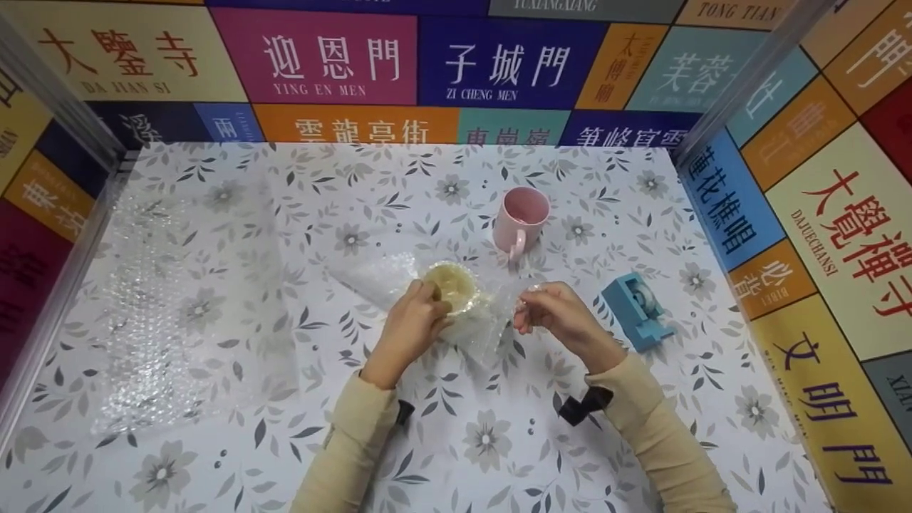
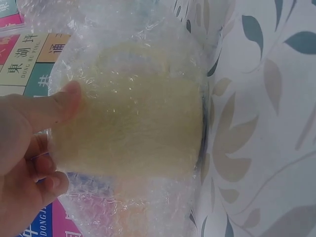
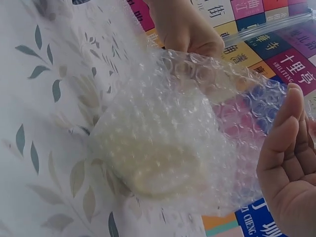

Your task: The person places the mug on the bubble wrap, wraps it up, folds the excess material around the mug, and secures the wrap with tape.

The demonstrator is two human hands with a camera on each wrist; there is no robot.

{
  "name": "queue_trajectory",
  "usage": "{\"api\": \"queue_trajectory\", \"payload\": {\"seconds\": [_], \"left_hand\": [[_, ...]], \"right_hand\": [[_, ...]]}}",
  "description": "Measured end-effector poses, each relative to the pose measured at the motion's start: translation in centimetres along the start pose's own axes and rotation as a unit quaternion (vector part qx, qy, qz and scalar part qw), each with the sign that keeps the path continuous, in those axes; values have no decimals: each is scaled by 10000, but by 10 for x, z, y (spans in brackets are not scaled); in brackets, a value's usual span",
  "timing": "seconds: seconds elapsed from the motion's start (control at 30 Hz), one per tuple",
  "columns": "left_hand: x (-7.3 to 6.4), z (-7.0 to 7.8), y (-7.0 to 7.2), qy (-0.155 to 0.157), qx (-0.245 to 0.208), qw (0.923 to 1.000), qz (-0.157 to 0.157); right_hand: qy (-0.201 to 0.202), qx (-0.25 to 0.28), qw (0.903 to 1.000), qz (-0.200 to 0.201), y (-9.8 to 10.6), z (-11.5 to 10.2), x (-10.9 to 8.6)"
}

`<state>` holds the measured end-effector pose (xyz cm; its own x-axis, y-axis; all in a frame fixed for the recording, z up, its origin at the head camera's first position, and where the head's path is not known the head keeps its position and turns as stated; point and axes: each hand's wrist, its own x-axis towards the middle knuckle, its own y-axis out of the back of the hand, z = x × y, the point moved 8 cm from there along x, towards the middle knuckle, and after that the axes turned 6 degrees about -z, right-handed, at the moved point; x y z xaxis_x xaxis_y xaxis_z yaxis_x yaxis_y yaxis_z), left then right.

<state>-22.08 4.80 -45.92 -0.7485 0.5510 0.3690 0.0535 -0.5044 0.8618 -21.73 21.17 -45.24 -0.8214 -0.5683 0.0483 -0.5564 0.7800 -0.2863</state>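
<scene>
A pale yellow mug [image 1: 453, 288] stands on the table, its side wrapped in bubble wrap [image 3: 163, 113]. In the left wrist view, the mug's handle [image 2: 133, 55] shows through the plastic. My left hand [image 1: 417, 313] grips the mug at its rim, thumb over the wrapped outside. To the right of the mug, my right hand [image 1: 559, 317] has bent fingers and pinches the loose edge of the wrap, which stretches out from the mug toward it. The right wrist view has this hand [image 3: 291, 168] at the right, with fingertips at the wrap's edge.
A pink mug [image 1: 520, 221] stands behind the wrapped one. A blue tape dispenser [image 1: 636, 312] sits right of my right hand. At the left lies a large sheet of bubble wrap [image 1: 153, 313]. Printed panels [image 1: 513, 64] border the table's back and sides.
</scene>
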Motion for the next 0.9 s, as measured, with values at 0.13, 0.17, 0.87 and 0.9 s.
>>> {"api": "queue_trajectory", "payload": {"seconds": [0.13, 0.17, 0.87, 0.9], "left_hand": [[1, 0, -1, -94, -70, 9999, -49], [1, 0, -1, -117, -110, 9998, -68], [-1, -5, -4, -545, -885, 9932, -527], [-1, -6, -5, -504, -958, 9926, -554]], "right_hand": [[189, 361, 9990, 206, -3, 4, 12], [257, 451, 9983, 255, -4, 5, 14], [1079, 1180, 9816, 1042, -7, 20, 37], [1097, 1149, 9818, 1045, -6, 22, 38]]}}
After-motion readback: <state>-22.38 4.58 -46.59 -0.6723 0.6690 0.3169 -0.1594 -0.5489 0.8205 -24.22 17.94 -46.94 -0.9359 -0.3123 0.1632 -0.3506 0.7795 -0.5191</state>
